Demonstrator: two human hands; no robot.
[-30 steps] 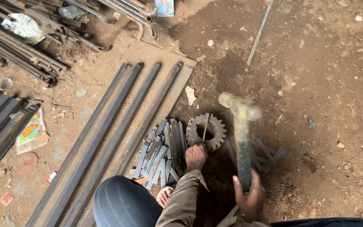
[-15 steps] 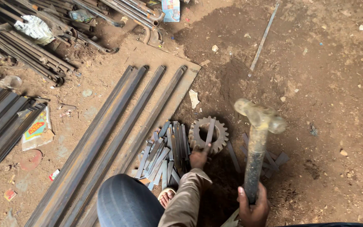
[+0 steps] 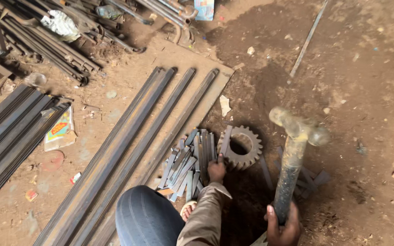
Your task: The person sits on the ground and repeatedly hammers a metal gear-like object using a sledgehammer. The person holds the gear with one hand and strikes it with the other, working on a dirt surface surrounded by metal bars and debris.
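Observation:
My right hand point(image 3: 282, 226) grips the lower end of a hammer point(image 3: 292, 155) with a thick rusty handle; its blurred head is raised above the ground, right of a toothed steel gear point(image 3: 251, 148) lying flat on the dirt. My left hand point(image 3: 216, 169) holds a short flat metal strip point(image 3: 225, 140) whose far end rests on the gear's left rim. A heap of similar short metal strips point(image 3: 189, 161) lies just left of that hand. My knee point(image 3: 147, 218) in dark trousers fills the bottom centre.
Long steel bars point(image 3: 128, 150) lie diagonally on a flat sheet to the left. More bars point(image 3: 10, 132) and tangled rods point(image 3: 55, 50) fill the far left and top. Several cut strips point(image 3: 308, 177) lie right of the gear. A thin rod point(image 3: 307, 41) lies top right.
The hammer has swung from left of my right hand to upright and then further right, its head lifting. My left hand has kept the strip on the gear.

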